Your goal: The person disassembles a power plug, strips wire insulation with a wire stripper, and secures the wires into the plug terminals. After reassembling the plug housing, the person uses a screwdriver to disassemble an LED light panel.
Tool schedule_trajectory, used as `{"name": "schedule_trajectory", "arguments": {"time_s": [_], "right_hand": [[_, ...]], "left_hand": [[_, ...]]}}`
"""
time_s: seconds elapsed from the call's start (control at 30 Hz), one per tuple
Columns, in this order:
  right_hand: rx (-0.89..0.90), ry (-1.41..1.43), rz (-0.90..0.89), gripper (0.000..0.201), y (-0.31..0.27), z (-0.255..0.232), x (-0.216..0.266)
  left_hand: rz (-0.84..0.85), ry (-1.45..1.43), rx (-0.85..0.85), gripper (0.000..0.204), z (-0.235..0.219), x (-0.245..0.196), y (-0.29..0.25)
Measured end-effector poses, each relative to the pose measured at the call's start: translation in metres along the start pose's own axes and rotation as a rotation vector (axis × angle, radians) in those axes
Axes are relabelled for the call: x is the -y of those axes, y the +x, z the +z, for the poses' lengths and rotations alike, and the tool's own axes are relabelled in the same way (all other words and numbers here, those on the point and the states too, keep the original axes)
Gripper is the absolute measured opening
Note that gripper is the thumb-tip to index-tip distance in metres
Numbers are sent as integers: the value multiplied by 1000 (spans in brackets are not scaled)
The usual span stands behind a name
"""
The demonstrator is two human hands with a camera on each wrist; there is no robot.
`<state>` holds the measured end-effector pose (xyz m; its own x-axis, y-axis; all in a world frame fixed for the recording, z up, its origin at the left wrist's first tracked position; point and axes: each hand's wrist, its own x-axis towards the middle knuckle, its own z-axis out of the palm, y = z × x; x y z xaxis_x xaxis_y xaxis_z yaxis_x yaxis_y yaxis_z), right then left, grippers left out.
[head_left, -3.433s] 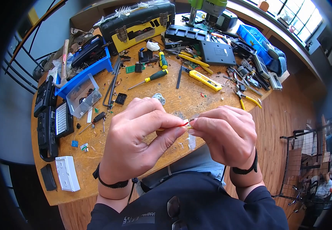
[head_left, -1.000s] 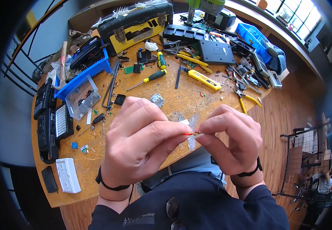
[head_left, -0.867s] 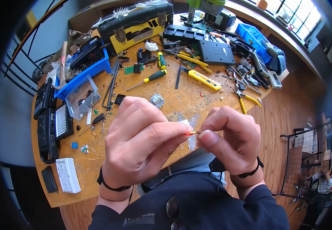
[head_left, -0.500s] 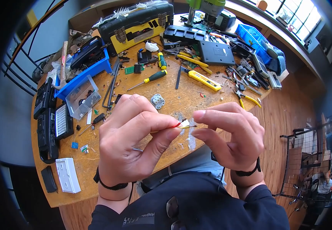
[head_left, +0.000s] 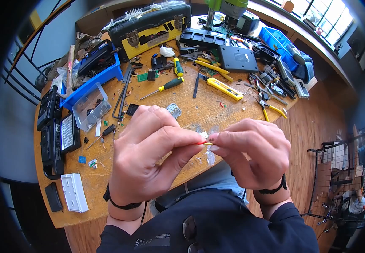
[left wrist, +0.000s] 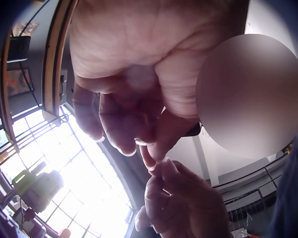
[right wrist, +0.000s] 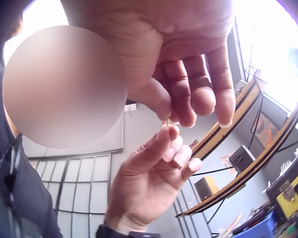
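Thumb and forefinger of the left hand pinch a red wire and a yellow wire above the bench's front part. Close beside it, the right hand pinches the dark ends of the wires between thumb and forefinger; the fingertips hide most of them. In the left wrist view the left hand meets the right hand at the fingertips. The right wrist view has the right hand above the left hand, with a little wire between them.
On the wooden bench lie a yellow cutter, a screwdriver, pliers, a round metal part and a white plastic case. A toolbox and blue bins stand farther back.
Half a second ago the right thumb and forefinger were apart beside the wire ends; now they pinch them. The left hand has moved slightly right with the wires.
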<state>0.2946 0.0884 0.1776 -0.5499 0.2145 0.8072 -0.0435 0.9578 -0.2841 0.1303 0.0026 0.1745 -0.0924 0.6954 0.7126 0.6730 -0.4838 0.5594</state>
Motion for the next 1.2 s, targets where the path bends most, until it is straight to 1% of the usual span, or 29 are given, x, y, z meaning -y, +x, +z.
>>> {"name": "schedule_trajectory", "arguments": {"time_s": [0.03,0.07,0.1,0.13,0.2,0.23,0.27,0.3,0.33,0.37,0.4,0.47,0.5,0.53,0.57,0.6,0.67,0.7,0.73,0.77,0.8,0.83,0.87,0.93,0.97,1.0,1.07,1.2], "right_hand": [[40,95,157,8,1,-3,5],[79,189,314,7,1,-4,8],[90,282,351,14,-1,-4,3],[89,281,351,14,-3,-4,2],[126,801,758,17,-6,-5,-1],[170,932,910,19,-6,-8,-1],[170,932,910,19,-6,-9,-2],[197,1091,953,19,-7,-8,-5],[225,1250,993,19,-7,-8,-8],[237,1359,989,19,-9,-8,-10],[236,1360,990,19,-9,-8,-10],[246,1540,1109,19,-8,-10,-9],[244,1541,1108,19,-7,-10,-9],[181,1387,1042,20,-7,-9,-7],[120,1233,975,22,-7,-9,-6],[119,1234,975,22,-7,-10,-5],[87,702,755,23,-8,-13,-4],[20,668,696,15,-10,-11,-3],[19,668,697,15,-9,-10,-3],[-11,510,532,11,-7,-10,-3],[-41,353,367,12,-5,-9,-2],[-40,332,371,20,-7,-8,-1],[-41,332,371,20,-7,-8,1],[47,222,308,22,-6,-9,4],[10,210,275,21,-5,-5,4],[10,209,275,21,-5,-4,3],[10,133,157,19,-3,-2,0],[-16,100,118,16,-4,0,-2]], "left_hand": [[0,0,0,13,1,1,1],[74,44,4,13,1,2,2],[148,88,7,14,2,3,3],[148,87,8,14,2,3,3],[245,172,10,16,2,2,4],[245,173,10,16,2,3,4],[286,198,16,16,2,5,3],[327,223,21,17,2,5,3],[327,223,22,17,2,5,3],[342,223,22,18,3,4,2],[357,223,23,19,3,4,2],[365,211,8,18,4,5,2],[373,200,-7,18,4,6,2],[374,199,-6,18,4,6,2],[341,155,-42,16,5,6,3],[309,111,-78,14,5,6,3],[307,91,-64,12,2,8,4],[292,97,-55,12,1,9,4],[277,103,-46,12,1,9,4],[276,103,-46,12,1,10,4],[262,97,-42,12,1,10,4],[247,91,-38,12,1,10,3],[247,91,-38,12,2,10,3],[218,60,-53,12,2,10,3],[218,60,-52,12,2,10,3],[209,49,-53,12,3,10,3],[200,39,-54,12,3,9,3],[201,53,-20,11,4,10,4]]}}
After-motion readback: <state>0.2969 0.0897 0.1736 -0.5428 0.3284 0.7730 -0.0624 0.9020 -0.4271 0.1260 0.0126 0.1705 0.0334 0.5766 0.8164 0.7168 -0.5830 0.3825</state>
